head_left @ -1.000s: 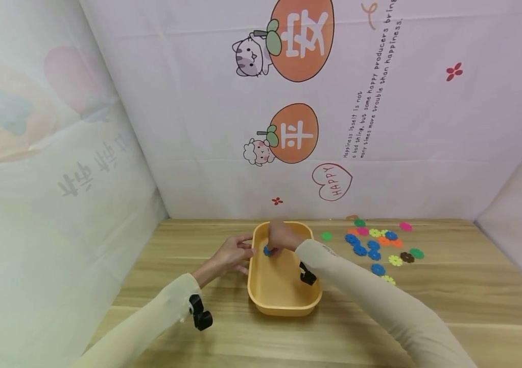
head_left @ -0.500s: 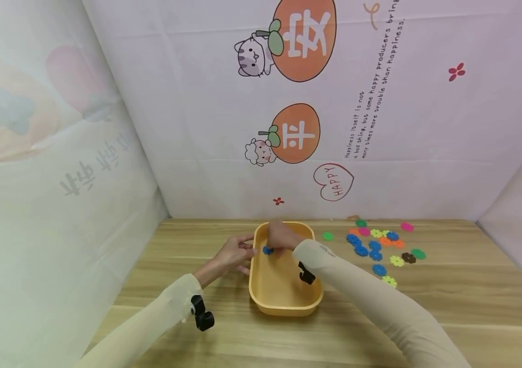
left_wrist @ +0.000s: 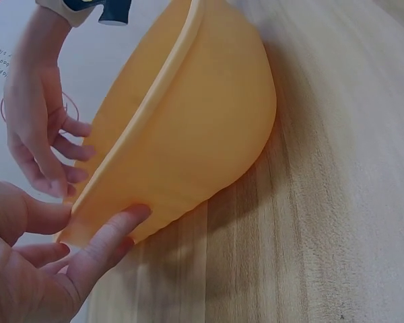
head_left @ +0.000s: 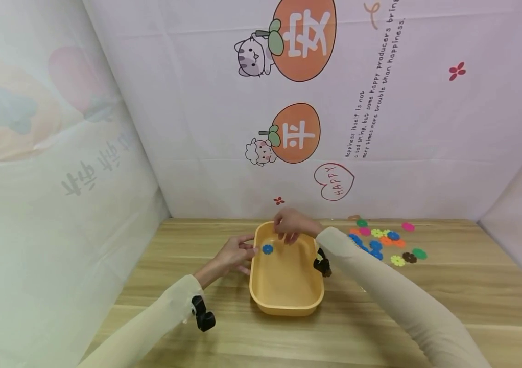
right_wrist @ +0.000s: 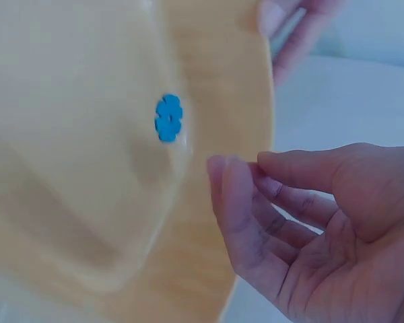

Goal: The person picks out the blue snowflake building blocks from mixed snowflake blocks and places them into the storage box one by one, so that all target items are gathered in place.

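The red heart [head_left: 334,182] on the wall [head_left: 215,128] says HAPPY. The left hand [head_left: 232,254] pinches the yellow tub's [head_left: 286,281] side. Over its far end, the right hand [head_left: 294,222] has loosely curled fingers; I can't tell if the tips touch. A blue flower [head_left: 267,249] lies inside; the sleeve [head_left: 389,291] partly hides other blue flowers [head_left: 375,246].

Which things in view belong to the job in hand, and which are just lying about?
Part of the job, apparently:
Yellow-orange plastic tray, held at its rim by the left hand
Blue flower-shaped disc inside it, near the right hand

Apparently just lying about:
Multicoloured flower-shaped discs on the wooden table, untouched, perhaps for later
White printed cloth backdrop
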`<state>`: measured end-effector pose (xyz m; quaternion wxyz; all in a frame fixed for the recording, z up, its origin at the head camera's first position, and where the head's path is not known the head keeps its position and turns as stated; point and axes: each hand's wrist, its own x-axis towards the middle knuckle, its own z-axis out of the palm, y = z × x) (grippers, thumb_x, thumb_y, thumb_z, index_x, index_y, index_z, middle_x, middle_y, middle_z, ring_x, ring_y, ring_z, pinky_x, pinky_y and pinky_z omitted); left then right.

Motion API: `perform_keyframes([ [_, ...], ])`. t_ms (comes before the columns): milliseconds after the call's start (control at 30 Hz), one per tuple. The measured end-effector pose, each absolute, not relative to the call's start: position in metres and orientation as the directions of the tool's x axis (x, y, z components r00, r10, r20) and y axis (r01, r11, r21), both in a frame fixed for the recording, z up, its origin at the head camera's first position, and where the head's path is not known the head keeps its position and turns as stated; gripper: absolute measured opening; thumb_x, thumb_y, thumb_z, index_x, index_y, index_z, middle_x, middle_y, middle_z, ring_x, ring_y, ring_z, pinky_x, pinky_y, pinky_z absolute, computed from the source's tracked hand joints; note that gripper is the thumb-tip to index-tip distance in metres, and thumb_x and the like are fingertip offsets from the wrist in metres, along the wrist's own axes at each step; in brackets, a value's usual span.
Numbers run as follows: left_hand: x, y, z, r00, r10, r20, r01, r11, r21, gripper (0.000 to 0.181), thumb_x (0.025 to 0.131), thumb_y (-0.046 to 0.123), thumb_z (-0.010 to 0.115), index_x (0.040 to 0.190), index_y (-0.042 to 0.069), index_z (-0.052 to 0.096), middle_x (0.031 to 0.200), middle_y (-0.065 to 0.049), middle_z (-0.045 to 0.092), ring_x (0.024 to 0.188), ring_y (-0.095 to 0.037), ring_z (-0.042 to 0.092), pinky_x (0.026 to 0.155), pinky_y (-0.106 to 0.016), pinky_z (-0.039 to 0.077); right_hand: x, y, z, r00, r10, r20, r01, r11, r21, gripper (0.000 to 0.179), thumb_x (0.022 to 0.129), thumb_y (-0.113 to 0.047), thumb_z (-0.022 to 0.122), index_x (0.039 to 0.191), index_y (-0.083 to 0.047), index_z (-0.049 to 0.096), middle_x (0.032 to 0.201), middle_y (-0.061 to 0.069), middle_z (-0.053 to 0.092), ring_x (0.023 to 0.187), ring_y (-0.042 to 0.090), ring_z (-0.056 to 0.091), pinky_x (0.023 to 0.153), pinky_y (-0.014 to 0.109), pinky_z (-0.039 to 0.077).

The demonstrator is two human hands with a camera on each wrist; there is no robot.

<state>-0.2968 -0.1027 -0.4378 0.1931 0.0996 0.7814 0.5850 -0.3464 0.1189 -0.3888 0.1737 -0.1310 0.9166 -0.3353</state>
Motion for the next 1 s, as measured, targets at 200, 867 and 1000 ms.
perform_keyframes([
  [200, -0.295, -0.104, -0.440, -0.908, 0.377, -0.181, -0.065, 0.299, 0.952, 0.057, 0.105, 0.006, 0.059, 0.157, -0.005, 0.038, 0.140, -0.036, 0.056, 0.112, -0.047, 0.069, 0.066, -0.043, 0.067, -0.350, 0.144, -0.386, -0.914, -0.361, -0.187, -0.136, 0.705, -0.696, 0.017, 0.103, -0.011, 0.063, 0.103, 0.004, 0.070, 0.095, 0.021, 0.074, 0.070, 0.023, 0.072, 0.064, 0.035, 0.067],
  [867, -0.293, -0.102, -0.437, -0.922, 0.352, -0.162, -0.028, 0.357, 0.934, 0.055, 0.106, 0.009, 0.060, 0.156, -0.003, 0.042, 0.132, -0.033, 0.062, 0.107, -0.043, 0.072, 0.059, -0.036, 0.066, -0.331, 0.231, -0.383, -0.944, -0.314, -0.100, -0.127, 0.627, -0.769, 0.016, 0.104, -0.008, 0.058, 0.107, 0.006, 0.065, 0.093, 0.018, 0.069, 0.077, 0.030, 0.071, 0.068, 0.045, 0.067],
  [1000, -0.291, -0.100, -0.435, -0.925, 0.346, -0.154, -0.022, 0.357, 0.934, 0.054, 0.106, 0.009, 0.061, 0.155, -0.004, 0.043, 0.133, -0.032, 0.062, 0.107, -0.043, 0.072, 0.057, -0.035, 0.065, -0.329, 0.251, -0.391, -0.954, -0.269, -0.129, -0.087, 0.663, -0.744, 0.018, 0.103, -0.007, 0.058, 0.109, 0.008, 0.066, 0.097, 0.021, 0.069, 0.078, 0.029, 0.071, 0.069, 0.044, 0.067],
])
